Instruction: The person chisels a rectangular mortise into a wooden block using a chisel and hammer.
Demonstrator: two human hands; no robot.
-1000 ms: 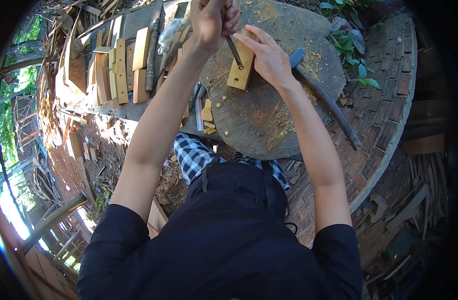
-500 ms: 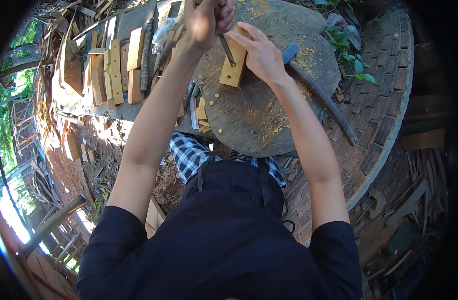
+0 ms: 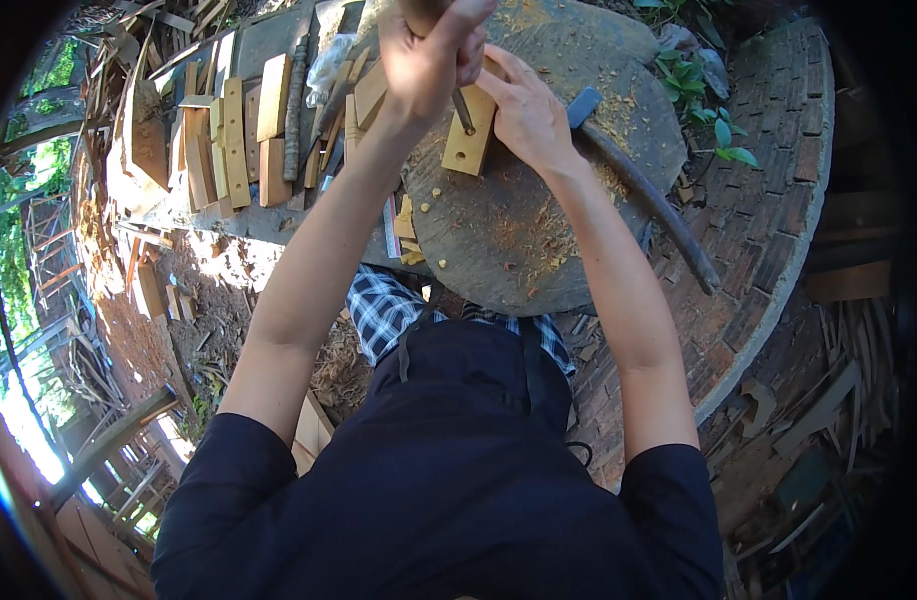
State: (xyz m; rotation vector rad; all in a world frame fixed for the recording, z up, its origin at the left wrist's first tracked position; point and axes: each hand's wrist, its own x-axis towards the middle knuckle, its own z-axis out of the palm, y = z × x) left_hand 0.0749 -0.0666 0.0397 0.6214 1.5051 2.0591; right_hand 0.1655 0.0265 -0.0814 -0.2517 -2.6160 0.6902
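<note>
My left hand (image 3: 423, 65) is wrapped round the wooden handle of a chisel-like tool (image 3: 462, 112). Its narrow metal shaft slants down into a round hole in a yellowish wood block (image 3: 463, 155), so the tip is hidden. A second hole shows nearer me in the block. My right hand (image 3: 531, 115) presses and grips the block's far right side, its fingertips partly behind my left hand. The block lies on a round stump-like worktop (image 3: 508, 240) scattered with shavings. Just right of my right hand rests a hammer (image 3: 638, 183) with a blue-grey head and long dark handle.
Several wood pieces (image 3: 233, 145) line a bench on the left, beside a crumpled clear plastic bag (image 3: 328, 65). Yellow wood scraps (image 3: 406, 228) sit at the worktop's left edge. A curved brick ledge (image 3: 748, 240) and a leafy plant (image 3: 718, 125) border it on the right.
My left hand has turned and moved slightly right, so more of the tool's handle end shows. The shaft stays in the same hole; block and right hand keep their places.
</note>
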